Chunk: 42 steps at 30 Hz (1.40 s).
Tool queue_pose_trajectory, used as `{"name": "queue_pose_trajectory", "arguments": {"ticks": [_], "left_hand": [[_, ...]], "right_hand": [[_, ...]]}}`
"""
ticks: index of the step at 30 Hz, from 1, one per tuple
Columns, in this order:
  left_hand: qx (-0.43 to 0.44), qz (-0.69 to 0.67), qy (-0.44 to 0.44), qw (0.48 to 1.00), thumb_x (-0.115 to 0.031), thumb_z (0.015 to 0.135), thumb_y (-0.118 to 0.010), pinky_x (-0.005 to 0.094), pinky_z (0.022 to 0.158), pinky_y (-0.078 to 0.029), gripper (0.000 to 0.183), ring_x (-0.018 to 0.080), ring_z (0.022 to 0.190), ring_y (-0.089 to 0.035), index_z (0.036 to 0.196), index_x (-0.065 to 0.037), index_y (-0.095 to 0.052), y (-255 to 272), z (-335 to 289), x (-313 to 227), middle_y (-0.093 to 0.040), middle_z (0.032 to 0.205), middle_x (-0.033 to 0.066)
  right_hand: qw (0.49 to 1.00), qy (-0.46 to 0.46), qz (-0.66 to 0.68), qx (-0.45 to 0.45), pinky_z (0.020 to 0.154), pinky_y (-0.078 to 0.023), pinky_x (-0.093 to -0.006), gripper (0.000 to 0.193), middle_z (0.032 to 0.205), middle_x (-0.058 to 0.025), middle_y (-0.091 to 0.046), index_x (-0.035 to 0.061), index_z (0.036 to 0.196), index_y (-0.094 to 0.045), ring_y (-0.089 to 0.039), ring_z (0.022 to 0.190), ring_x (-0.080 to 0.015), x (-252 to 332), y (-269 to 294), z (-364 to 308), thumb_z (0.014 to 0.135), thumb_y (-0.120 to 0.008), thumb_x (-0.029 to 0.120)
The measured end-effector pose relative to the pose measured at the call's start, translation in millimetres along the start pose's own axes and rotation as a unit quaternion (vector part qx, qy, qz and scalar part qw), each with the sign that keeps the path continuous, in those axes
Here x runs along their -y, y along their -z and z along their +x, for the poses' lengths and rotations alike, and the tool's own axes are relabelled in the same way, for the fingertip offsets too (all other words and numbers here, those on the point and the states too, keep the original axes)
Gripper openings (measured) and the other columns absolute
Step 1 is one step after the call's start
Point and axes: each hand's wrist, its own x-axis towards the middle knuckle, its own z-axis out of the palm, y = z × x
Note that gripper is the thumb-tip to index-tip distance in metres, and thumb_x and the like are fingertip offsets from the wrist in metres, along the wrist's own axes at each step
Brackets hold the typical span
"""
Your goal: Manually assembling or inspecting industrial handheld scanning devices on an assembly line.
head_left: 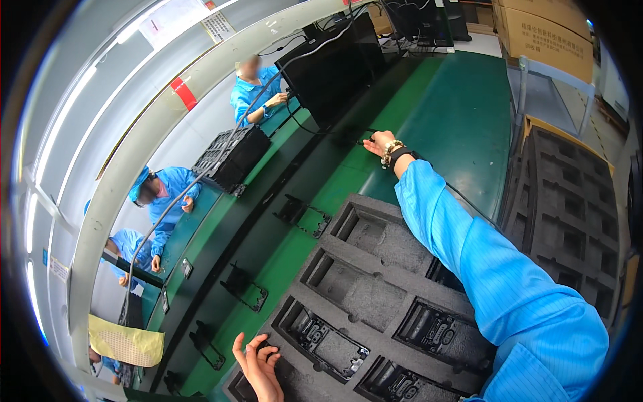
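A dark grey foam tray [295,295] with rectangular pockets lies in front of me. Several pockets hold black device frames, such as one frame [325,342] with a light rim; others hold nothing. My left hand [258,367] is at the tray's near left edge, fingers apart and curled, holding nothing. Out over the green bench, my right hand [383,145] has its fingers closed around something small and dark, too hidden to name. That wrist wears a bead bracelet [390,153] and a black strap [403,155] with a cord.
More black frames [244,287] sit spaced along the green belt [315,201]. A black monitor [341,67] stands beyond it. Stacked foam trays [569,208] and cardboard boxes [549,40] are at right. Across the line, people in blue work near a stack of black trays [231,157].
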Motion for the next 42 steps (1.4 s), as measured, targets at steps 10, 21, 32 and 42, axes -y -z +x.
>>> {"name": "queue_pose_trajectory", "arguments": {"ticks": [10, 21, 32, 42], "left_hand": [[-0.004, 0.007, 0.000, 1.000, -0.025, 0.102, -0.049, 0.0277, 0.076, -0.049, 0.036, 0.0168, 0.087, -0.061, 0.135, -0.016, -0.040, 1, 0, 1, -0.061, 0.120, 0.0122], [-0.055, 0.070, 0.013, 0.996, -0.030, 0.104, -0.040, 0.0248, 0.070, -0.048, 0.036, 0.0106, 0.082, -0.058, 0.136, -0.013, -0.037, -5, 6, 3, -0.059, 0.112, 0.0084], [-0.017, 0.018, 0.010, 1.000, -0.029, 0.103, -0.045, 0.0263, 0.070, -0.048, 0.034, 0.0112, 0.076, -0.057, 0.131, -0.010, -0.043, 10, 11, 10, -0.062, 0.108, 0.0097], [0.014, 0.085, -0.052, 0.995, -0.019, 0.101, -0.049, 0.0227, 0.067, -0.048, 0.021, 0.0077, 0.074, -0.057, 0.113, -0.005, -0.058, 23, 14, 20, -0.064, 0.093, 0.0048]], "right_hand": [[0.998, -0.027, -0.032, 0.044, 0.078, -0.060, -0.0423, 0.025, 0.108, -0.0197, -0.054, -0.0083, 0.112, -0.045, -0.067, 0.092, -0.0313, -4, 4, -2, 0.088, -0.043, -0.005], [0.984, -0.053, -0.149, 0.084, 0.079, -0.061, -0.0395, 0.045, 0.132, -0.0234, -0.049, -0.0070, 0.134, -0.039, -0.067, 0.101, -0.0350, -3, 3, 0, 0.090, -0.043, 0.002], [0.825, 0.359, -0.417, -0.130, 0.094, -0.048, -0.0459, 0.030, 0.117, -0.0250, -0.058, 0.0080, 0.102, -0.071, -0.059, 0.105, -0.0441, 3, -46, -32, 0.081, -0.055, 0.022], [0.566, 0.387, -0.611, 0.396, 0.078, -0.053, -0.0419, 0.027, 0.090, -0.0144, -0.070, 0.0068, 0.099, -0.069, -0.067, 0.088, -0.0332, 15, -97, -286, 0.087, -0.053, 0.026]]}}
